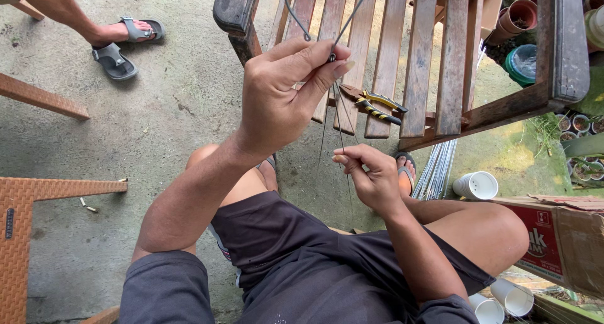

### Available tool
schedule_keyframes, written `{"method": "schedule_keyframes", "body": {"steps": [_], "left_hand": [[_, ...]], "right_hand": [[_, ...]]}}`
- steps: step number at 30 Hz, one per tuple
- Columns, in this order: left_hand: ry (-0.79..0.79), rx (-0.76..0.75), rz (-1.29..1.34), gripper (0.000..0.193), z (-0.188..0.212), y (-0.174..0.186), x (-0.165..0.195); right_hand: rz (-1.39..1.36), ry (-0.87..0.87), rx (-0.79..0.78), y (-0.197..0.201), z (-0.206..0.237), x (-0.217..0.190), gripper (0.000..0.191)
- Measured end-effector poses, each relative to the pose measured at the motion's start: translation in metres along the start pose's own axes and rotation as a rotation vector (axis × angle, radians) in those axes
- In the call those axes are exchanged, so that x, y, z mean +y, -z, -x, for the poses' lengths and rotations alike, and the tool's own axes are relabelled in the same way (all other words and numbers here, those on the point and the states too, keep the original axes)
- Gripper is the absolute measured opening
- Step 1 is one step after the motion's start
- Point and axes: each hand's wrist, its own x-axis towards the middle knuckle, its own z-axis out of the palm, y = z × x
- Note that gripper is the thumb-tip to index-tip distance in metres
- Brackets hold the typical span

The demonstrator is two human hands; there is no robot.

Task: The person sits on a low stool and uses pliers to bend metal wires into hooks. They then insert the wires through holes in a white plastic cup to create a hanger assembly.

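My left hand (283,91) is raised in front of me and pinches thin grey wires (333,119) at a point near the fingertips, where the strands meet. Above the pinch the wires loop up and out of view. Below it several strands hang down to my right hand (371,176), which holds their lower ends between thumb and fingers, just above my knee. Pliers with yellow and black handles (377,107) lie on the slats of a wooden bench (434,60) right behind the wires.
Another person's sandalled feet (123,44) rest on the concrete floor at upper left. A woven chair (25,223) is on the left. White plastic cups (476,185), a bundle of metal rods (437,170), a cardboard box (560,236) and plant pots (519,16) are on the right.
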Motion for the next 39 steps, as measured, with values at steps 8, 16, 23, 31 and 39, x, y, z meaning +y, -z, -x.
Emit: {"method": "schedule_keyframes", "body": {"steps": [8,16,23,31,39], "left_hand": [[-0.056,0.007,-0.032,0.014,-0.002,-0.002,-0.009],[-0.065,-0.103,0.237,0.027,-0.024,0.001,-0.006],[0.052,-0.251,0.641,0.041,-0.019,-0.034,-0.009],[0.098,-0.365,0.671,0.038,0.0,-0.055,-0.022],[0.222,-0.523,0.787,0.054,0.02,-0.076,-0.051]], "right_hand": [[-0.075,-0.113,-0.034,0.002,0.014,0.017,0.013],[0.132,-0.013,-0.088,-0.001,0.057,0.047,0.012],[0.039,-0.037,-0.072,0.02,0.049,0.036,0.015],[0.036,-0.035,-0.052,0.038,0.037,0.007,0.014],[-0.107,-0.022,-0.003,0.056,0.024,-0.017,0.013]]}}
